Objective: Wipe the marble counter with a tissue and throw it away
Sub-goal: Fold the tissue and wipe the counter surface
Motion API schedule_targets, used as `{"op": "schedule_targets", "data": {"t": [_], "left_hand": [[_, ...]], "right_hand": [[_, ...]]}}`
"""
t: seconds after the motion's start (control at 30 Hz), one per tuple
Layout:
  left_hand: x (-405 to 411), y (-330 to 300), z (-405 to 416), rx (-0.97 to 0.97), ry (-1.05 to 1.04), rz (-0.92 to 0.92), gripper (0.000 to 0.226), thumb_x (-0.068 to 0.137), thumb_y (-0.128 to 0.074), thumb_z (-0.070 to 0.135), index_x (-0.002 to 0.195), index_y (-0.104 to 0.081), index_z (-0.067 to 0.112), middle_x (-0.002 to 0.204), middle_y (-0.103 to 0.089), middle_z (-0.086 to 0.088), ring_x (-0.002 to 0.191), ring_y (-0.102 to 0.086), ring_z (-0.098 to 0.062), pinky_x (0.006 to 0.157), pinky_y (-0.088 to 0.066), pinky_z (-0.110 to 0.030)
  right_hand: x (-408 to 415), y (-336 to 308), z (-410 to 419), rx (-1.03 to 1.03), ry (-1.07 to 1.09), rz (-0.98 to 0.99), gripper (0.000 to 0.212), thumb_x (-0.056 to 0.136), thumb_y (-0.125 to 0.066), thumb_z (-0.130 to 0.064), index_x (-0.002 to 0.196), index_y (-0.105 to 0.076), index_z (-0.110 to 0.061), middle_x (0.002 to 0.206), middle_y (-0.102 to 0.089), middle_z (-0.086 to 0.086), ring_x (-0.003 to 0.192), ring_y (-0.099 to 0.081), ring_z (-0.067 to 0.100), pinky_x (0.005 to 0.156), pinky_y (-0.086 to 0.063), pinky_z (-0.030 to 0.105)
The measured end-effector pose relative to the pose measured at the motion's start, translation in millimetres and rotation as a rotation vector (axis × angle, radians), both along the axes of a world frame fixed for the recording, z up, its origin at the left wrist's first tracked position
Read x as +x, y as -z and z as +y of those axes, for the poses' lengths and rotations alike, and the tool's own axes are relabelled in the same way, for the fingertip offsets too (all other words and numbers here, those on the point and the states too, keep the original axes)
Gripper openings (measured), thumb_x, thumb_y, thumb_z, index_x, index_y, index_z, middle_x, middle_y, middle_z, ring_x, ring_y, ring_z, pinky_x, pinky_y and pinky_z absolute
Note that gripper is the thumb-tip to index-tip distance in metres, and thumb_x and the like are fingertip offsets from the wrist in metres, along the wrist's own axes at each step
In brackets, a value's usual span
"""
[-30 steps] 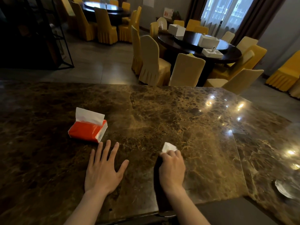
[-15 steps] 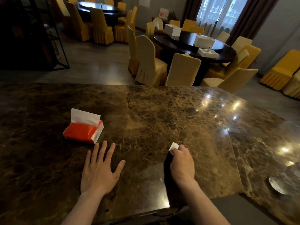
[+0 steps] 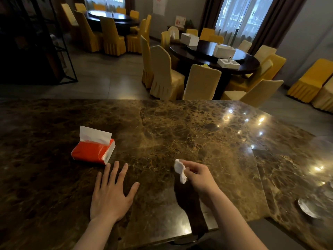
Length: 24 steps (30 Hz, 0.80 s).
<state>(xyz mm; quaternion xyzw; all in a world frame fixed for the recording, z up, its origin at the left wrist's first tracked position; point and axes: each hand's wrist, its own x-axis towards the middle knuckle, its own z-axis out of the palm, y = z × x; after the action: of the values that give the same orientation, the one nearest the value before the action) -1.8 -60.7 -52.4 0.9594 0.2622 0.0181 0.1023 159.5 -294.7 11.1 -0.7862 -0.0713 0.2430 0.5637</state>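
Tissue [image 3: 180,170], crumpled, hangs pinched in the right hand [image 3: 197,175] just above the marble surface [image 3: 180,127], while the left hand [image 3: 110,195] lies flat, empty.

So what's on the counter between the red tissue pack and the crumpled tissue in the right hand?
Head view: only bare marble counter lies between the red tissue pack and the crumpled tissue pinched in the right hand. The left hand rests flat, nearer the person.

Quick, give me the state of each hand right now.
Left hand: open, flat on the marble counter, holding nothing.
Right hand: closed on a crumpled white tissue, pinched in the fingertips.
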Motion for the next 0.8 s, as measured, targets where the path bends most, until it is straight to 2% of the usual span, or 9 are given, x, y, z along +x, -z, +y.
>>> {"op": "schedule_targets", "data": {"t": [0.07, 0.17, 0.23, 0.3, 0.37, 0.53, 0.7, 0.8], "left_hand": [[0.0, 0.4, 0.3, -0.003, -0.006, -0.004, 0.092, 0.083, 0.007, 0.086, 0.162, 0.001, 0.039, 0.173, 0.007, 0.003, 0.156, 0.019, -0.019, 0.129, 0.006, -0.047], [0.7, 0.9, 1.0, -0.010, -0.003, -0.010, 0.092, 0.082, 0.007, 0.086, 0.162, 0.002, 0.040, 0.173, 0.008, 0.004, 0.156, 0.020, -0.018, 0.129, 0.006, -0.046], [0.7, 1.1, 1.6, -0.007, -0.004, -0.005, 0.092, 0.082, 0.007, 0.086, 0.162, 0.002, 0.040, 0.173, 0.008, 0.004, 0.156, 0.019, -0.018, 0.129, 0.006, -0.046], [0.4, 1.0, 1.6, -0.005, -0.002, -0.010, 0.093, 0.082, 0.008, 0.086, 0.162, 0.001, 0.039, 0.173, 0.007, 0.004, 0.157, 0.018, -0.018, 0.129, 0.005, -0.047], [0.9, 0.9, 0.9, 0.001, -0.005, -0.013, 0.093, 0.082, 0.009, 0.086, 0.162, 0.001, 0.040, 0.173, 0.007, 0.004, 0.157, 0.018, -0.019, 0.129, 0.005, -0.047], [0.5, 1.5, 1.2, 0.001, -0.002, -0.012, 0.089, 0.085, 0.003, 0.086, 0.162, 0.001, 0.040, 0.173, 0.007, 0.004, 0.157, 0.019, -0.019, 0.129, 0.005, -0.047], [0.1, 1.4, 0.8, 0.003, -0.002, -0.008, 0.089, 0.085, 0.004, 0.085, 0.162, 0.001, 0.040, 0.173, 0.007, 0.004, 0.157, 0.020, -0.019, 0.129, 0.005, -0.047], [0.2, -0.1, 1.1, 0.002, -0.003, -0.007, 0.089, 0.085, 0.002, 0.085, 0.162, 0.001, 0.040, 0.173, 0.009, 0.003, 0.156, 0.020, -0.019, 0.129, 0.007, -0.046]], "right_hand": [[1.4, 4.3, 1.2, -0.139, 0.001, -0.020, 0.043, 0.098, -0.051, -0.004, 0.093, -0.081, -0.033, 0.098, -0.074, -0.005, 0.082, -0.069, 0.008, 0.066, -0.054, 0.023], [1.8, 6.6, 1.9, -0.359, 0.067, -0.327, 0.040, 0.088, -0.055, 0.002, 0.071, -0.078, -0.026, 0.089, -0.072, -0.004, 0.081, -0.065, 0.014, 0.065, -0.050, 0.029], [0.2, 5.5, 1.3, -0.473, 0.047, -0.546, 0.028, 0.085, -0.065, -0.002, 0.076, -0.077, -0.025, 0.088, -0.064, -0.003, 0.081, -0.058, 0.016, 0.067, -0.047, 0.033], [-5.0, 6.6, 1.0, -0.533, -0.024, -0.662, 0.011, 0.087, -0.072, -0.011, 0.087, -0.076, -0.021, 0.091, -0.060, -0.003, 0.083, -0.058, 0.019, 0.070, -0.051, 0.037], [-12.4, 9.3, 4.0, -0.579, -0.084, -0.743, 0.009, 0.088, -0.069, -0.011, 0.092, -0.068, -0.019, 0.093, -0.057, -0.001, 0.083, -0.058, 0.022, 0.068, -0.053, 0.041], [-16.3, 12.7, 12.9, -0.635, -0.211, -0.828, 0.036, 0.085, -0.074, -0.015, 0.118, -0.060, -0.019, 0.104, -0.058, -0.001, 0.089, -0.058, 0.023, 0.063, -0.047, 0.032], [-20.2, 13.4, 15.3, -0.733, -0.358, -0.918, 0.019, 0.095, -0.062, -0.017, 0.114, -0.067, -0.019, 0.101, -0.044, -0.003, 0.090, -0.044, 0.016, 0.061, -0.043, 0.027], [-16.8, 8.4, 12.8, -0.678, -0.486, -0.842, 0.016, 0.098, -0.056, -0.021, 0.109, -0.067, -0.015, 0.107, -0.043, -0.001, 0.095, -0.049, 0.020, 0.072, -0.050, 0.033]]}}
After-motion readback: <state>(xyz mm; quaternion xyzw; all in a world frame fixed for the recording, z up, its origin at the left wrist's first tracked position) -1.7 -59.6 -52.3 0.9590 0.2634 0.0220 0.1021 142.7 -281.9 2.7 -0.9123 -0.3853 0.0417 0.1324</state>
